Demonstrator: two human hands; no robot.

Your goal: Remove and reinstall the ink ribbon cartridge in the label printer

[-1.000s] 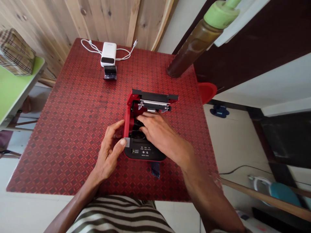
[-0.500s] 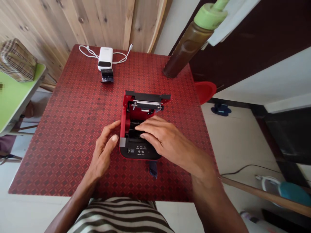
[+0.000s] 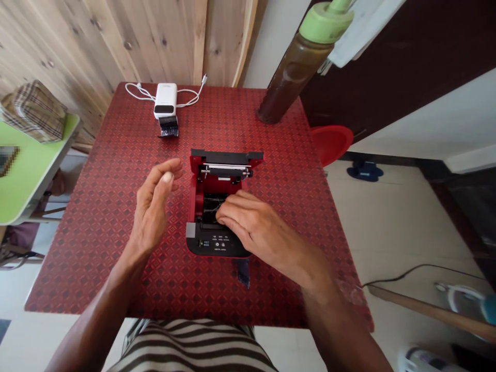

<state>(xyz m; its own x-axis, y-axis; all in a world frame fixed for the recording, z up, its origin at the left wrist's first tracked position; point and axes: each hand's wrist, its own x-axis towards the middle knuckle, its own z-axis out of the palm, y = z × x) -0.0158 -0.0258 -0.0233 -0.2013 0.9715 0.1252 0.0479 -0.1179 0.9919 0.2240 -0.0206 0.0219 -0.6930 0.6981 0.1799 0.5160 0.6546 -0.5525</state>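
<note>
A small red and black printer (image 3: 205, 206) sits in the middle of the red patterned table (image 3: 116, 217), its lid standing open toward the far side. My right hand (image 3: 251, 227) rests over its open bay, fingers together and pressed down at the front edge of the bay; what lies under them is hidden. My left hand (image 3: 153, 206) hovers to the left of the printer, lifted off it, fingers loosely curled and apart, holding nothing. A dark strip (image 3: 243, 271) sticks out from under the printer's near side.
A white power bank (image 3: 165, 101) with a white cable (image 3: 135, 92) and a small dark part (image 3: 168, 126) lie at the table's far side. A tall brown bottle with a green cap (image 3: 290, 72) stands at the far right corner. A green table (image 3: 23, 170) stands left; a red stool (image 3: 331, 142) right.
My left hand has let go of the printer's left side and lifted away to the left. My right hand has drawn back slightly toward the front of the bay.
</note>
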